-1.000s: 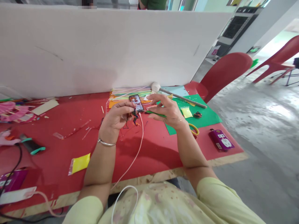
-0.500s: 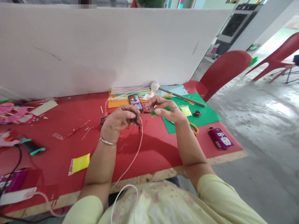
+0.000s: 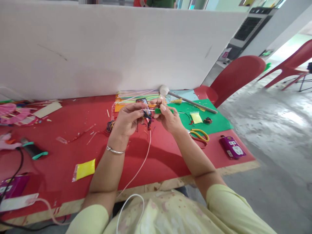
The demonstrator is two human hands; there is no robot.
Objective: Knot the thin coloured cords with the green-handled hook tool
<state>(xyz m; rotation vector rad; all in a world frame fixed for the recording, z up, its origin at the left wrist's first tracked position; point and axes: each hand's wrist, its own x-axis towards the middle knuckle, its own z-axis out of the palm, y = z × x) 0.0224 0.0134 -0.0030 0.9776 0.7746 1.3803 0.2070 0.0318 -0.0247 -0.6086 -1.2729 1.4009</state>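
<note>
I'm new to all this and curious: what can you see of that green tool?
The green tool has a slim, plastic-looking grip, partly hidden, and a thin, metallic-looking shaft. The right hand pinches it sideways above the red table, its shaft pointing towards the left hand and some dark strands.

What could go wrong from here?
The green-handled tool in the right hand points at the left hand; a slip might jab its fingers. The pale cable runs close below the dark strands and could snag. The phone lies by both hands and might get knocked.
</note>
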